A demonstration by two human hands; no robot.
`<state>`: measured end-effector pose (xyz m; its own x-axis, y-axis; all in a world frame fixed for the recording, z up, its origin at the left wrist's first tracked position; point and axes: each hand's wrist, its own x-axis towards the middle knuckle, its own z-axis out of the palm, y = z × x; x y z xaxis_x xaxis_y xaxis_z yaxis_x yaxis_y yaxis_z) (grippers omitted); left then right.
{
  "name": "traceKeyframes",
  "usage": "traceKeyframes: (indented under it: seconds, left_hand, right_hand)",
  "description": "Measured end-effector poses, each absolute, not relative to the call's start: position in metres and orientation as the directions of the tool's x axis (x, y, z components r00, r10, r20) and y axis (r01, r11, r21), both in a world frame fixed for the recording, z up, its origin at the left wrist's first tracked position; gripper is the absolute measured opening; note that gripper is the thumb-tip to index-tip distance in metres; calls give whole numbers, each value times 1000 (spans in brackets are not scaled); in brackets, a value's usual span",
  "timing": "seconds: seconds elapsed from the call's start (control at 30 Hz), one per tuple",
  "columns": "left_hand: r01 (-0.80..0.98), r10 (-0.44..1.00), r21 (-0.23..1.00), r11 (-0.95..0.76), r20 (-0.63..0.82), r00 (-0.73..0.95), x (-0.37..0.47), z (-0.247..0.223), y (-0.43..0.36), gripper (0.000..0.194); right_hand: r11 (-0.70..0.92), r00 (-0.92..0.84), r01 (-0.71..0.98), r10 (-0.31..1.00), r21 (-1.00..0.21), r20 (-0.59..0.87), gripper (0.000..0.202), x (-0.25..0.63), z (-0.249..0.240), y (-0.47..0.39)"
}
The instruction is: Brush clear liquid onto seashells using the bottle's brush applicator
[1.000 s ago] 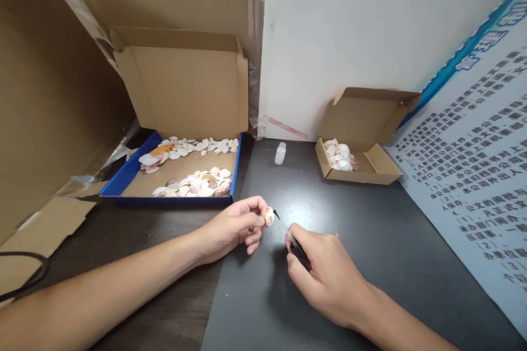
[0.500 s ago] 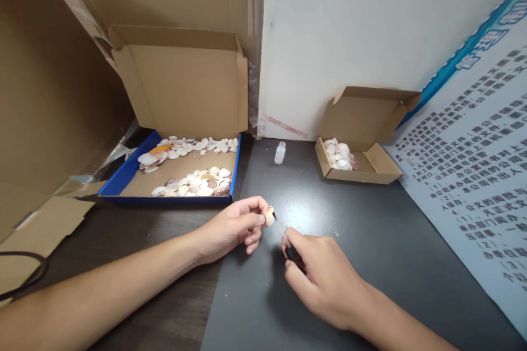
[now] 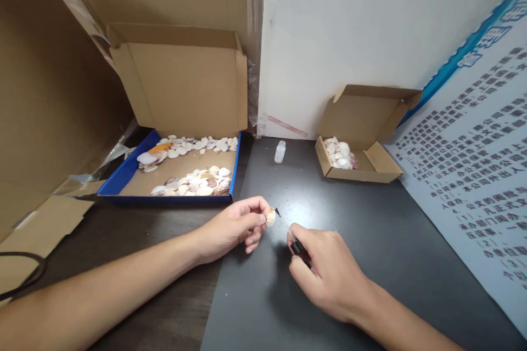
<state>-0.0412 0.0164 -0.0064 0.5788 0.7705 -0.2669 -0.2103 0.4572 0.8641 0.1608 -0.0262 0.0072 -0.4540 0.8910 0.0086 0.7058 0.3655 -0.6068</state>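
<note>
Through the head camera I see a small shell (image 3: 270, 217), pale with an orange-brown patch, held above the dark mat. It lies at the fingertips of my left hand (image 3: 234, 227), pinched between thumb and forefinger, projecting to the right of them. My right hand (image 3: 329, 274) is closed around a black-handled brush (image 3: 297, 247), lower and to the right. Its dark tip is just beside the shell's right edge (I cannot tell whether they touch). Beyond the hands, a small clear bottle (image 3: 280, 152) stands upright and uncapped on the dark mat (image 3: 366, 230). To its left, an open blue-sided box (image 3: 164, 167) holds two groups of loose shells; to its right, a smaller cardboard box (image 3: 360, 175) holds a heap of pale shells. A printed poster (image 3: 477, 164) slants along the right side.
</note>
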Motion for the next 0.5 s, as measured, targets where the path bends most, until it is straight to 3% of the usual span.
traceKeyframes:
  seconds: [0.13,0.27,0.4,0.5]
  left_hand:
    - [-216,768,861,460,-264,584,-42,-6,16,13]
    - [-224,760,857,463,-254,598,-42,-7,16,13]
    - [-227,757,852,471,-259,600,-42,-8,17,13]
    - [-217,752,852,476,-267,602,-42,-7,17,12]
  right_hand:
    - [432,-525,637,849,-638,50,11,161,8,-28]
    - [390,-463,690,886,-610,43,9,161,9,-28]
    - [470,-534,597,838,-650,116,9,161,9,-29]
    - [438,-507,683,860,-585,52,10,160,7,-30]
